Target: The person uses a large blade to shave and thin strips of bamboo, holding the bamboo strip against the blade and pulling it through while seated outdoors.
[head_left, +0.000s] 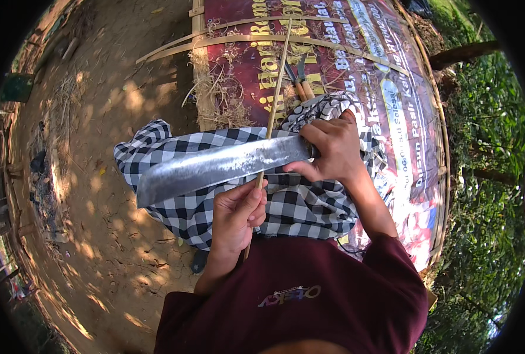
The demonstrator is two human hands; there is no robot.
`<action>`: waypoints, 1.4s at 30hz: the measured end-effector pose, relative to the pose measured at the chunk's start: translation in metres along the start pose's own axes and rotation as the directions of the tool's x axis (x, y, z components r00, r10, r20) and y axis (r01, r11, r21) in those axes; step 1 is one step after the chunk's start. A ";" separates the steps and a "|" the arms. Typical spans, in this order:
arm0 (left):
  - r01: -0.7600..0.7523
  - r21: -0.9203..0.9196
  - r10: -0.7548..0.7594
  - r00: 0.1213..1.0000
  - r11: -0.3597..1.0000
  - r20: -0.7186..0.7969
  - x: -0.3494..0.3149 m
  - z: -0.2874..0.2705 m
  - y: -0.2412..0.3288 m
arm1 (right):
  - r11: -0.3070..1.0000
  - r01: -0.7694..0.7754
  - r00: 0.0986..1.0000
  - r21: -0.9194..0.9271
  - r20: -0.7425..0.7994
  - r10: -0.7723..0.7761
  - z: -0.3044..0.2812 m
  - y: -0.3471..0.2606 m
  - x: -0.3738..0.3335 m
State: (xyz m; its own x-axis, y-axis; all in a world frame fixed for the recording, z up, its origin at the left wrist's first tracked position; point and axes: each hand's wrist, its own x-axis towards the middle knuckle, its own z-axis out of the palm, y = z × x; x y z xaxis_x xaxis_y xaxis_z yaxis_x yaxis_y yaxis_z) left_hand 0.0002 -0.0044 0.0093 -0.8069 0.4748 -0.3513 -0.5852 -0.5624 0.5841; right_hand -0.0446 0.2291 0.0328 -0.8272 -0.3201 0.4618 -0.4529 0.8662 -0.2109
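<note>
My left hand (239, 207) is closed around a thin bamboo strip (279, 82), pinching it between thumb and fingers. The strip runs lengthwise away from me, its near end reaching my dark red shirt. My right hand (333, 147) grips a machete (221, 164) by its handle, which the fingers mostly hide. Its broad grey blade lies across the strip just beyond my left hand, pointing left. Whether the edge cuts into the strip, I cannot tell. Beneath both is a black-and-white checked cloth (303, 209) over my lap.
A printed banner (244, 59) covers a bamboo-edged platform ahead and to the right. On it lie curly shavings (221, 97), two wooden-handled knives (303, 89) and other bamboo strips (256, 38). Bare dirt ground (109, 118) stretches left; green plants (486, 135) grow on the right.
</note>
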 end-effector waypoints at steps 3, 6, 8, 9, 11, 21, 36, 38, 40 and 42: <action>-0.047 0.044 0.048 0.999 0.998 -0.022 -0.003 -0.002 0.000 | 0.979 -0.159 0.987 0.124 0.018 0.158 0.009 0.008 -0.007; -0.036 0.022 0.037 0.996 0.999 -0.076 -0.002 0.006 -0.001 | 0.990 -0.027 0.999 0.138 0.037 0.022 0.007 -0.008 -0.010; -0.046 0.031 0.049 0.994 0.998 -0.095 0.000 0.008 -0.004 | 0.988 0.093 0.994 0.121 0.051 -0.100 0.006 -0.015 -0.009; -0.069 0.061 0.075 0.993 0.996 -0.094 -0.001 0.008 -0.005 | 0.990 0.077 0.996 0.118 0.031 -0.081 0.007 -0.013 -0.009; -0.096 0.169 0.110 0.991 0.981 -0.076 -0.004 0.002 -0.005 | 0.986 -0.084 0.996 0.145 0.009 0.084 0.010 0.005 -0.009; -0.125 0.183 0.149 0.981 0.975 -0.122 -0.003 0.005 -0.008 | 0.993 -0.059 0.998 0.102 -0.015 0.061 0.011 0.006 -0.008; -0.156 0.257 0.193 0.974 0.954 -0.123 -0.002 0.001 -0.010 | 0.991 -0.073 0.995 0.115 0.078 0.064 0.008 -0.007 -0.010; -0.190 0.248 0.218 0.972 0.950 -0.091 -0.003 0.003 -0.014 | 0.992 0.052 0.998 0.115 0.029 -0.056 0.012 -0.008 -0.013; -0.179 0.245 0.219 0.964 0.953 -0.148 -0.006 0.006 -0.018 | 0.987 0.109 0.994 0.120 0.008 -0.111 0.015 -0.005 -0.010; -0.187 0.282 0.233 0.962 0.941 -0.141 -0.002 0.003 -0.012 | 0.993 -0.055 0.998 0.103 0.001 0.056 0.017 0.014 -0.006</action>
State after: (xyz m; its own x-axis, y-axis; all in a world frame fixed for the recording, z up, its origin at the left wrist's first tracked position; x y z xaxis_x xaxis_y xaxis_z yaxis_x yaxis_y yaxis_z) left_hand 0.0090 0.0034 0.0048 -0.9241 0.2300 -0.3050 -0.3775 -0.4272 0.8216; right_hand -0.0516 0.2367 0.0128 -0.8514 -0.2718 0.4486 -0.4382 0.8386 -0.3236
